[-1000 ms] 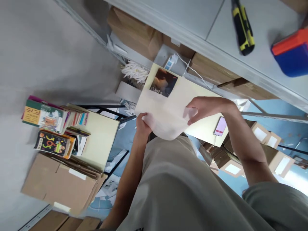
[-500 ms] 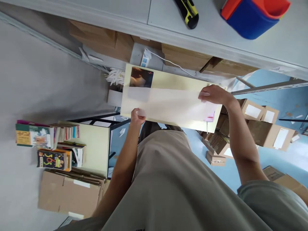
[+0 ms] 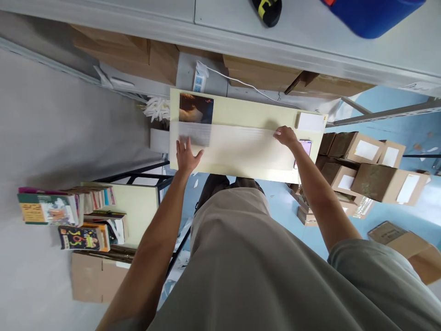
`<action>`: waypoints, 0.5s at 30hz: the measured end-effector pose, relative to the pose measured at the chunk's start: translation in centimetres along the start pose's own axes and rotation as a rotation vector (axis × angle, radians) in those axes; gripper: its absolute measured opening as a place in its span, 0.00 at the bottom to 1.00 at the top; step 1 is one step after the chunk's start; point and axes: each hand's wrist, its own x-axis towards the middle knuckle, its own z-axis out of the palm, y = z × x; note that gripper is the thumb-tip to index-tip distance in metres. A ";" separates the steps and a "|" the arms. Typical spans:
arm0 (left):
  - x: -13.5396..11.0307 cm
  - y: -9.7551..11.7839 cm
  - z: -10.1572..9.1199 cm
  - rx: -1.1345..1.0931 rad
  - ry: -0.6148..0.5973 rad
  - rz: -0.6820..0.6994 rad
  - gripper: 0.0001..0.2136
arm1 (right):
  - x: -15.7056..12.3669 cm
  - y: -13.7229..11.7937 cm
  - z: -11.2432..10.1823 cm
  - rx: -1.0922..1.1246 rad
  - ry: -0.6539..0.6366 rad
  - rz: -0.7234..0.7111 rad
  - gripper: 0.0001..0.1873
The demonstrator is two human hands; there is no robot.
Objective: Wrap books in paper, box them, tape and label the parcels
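A long translucent plastic sheet (image 3: pixel 237 149) lies flat across the pale yellow tabletop (image 3: pixel 248 108). It covers the lower part of a dark picture-covered book (image 3: pixel 197 106) at the table's left end; the upper part is bare. My left hand (image 3: pixel 187 156) rests on the sheet's left end with fingers spread, its fingertips over the book's lower edge. Near the sheet's upper right, my right hand (image 3: pixel 285 136) pinches its top edge between thumb and fingers. A phone (image 3: pixel 306 146) lies to the right, partly behind my right forearm.
White paper labels (image 3: pixel 310 122) lie at the table's right corner. Beyond stands a grey bench (image 3: pixel 138 11) with a utility knife (image 3: pixel 269 11) and a blue container (image 3: pixel 374 16). Books (image 3: pixel 51 209) and flattened cardboard (image 3: pixel 98 278) are left; cartons (image 3: pixel 374 179) stand right.
The sheet has come down flat on the tabletop. My left hand has let go of its edge and spread out on it. My right hand has moved slightly left, uncovering the labels and phone.
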 end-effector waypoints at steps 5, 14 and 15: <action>3.1 0.4 -0.5 0.033 -0.131 0.043 0.46 | -2.0 -1.5 3.2 0.019 0.296 -0.003 0.20; 3.3 -1.4 -2.0 -0.041 -0.155 0.057 0.43 | -10.0 -8.2 11.1 0.217 0.181 0.176 0.14; 3.3 -1.5 -2.1 -0.045 -0.160 0.062 0.42 | -10.5 -9.2 11.7 0.212 0.196 0.225 0.12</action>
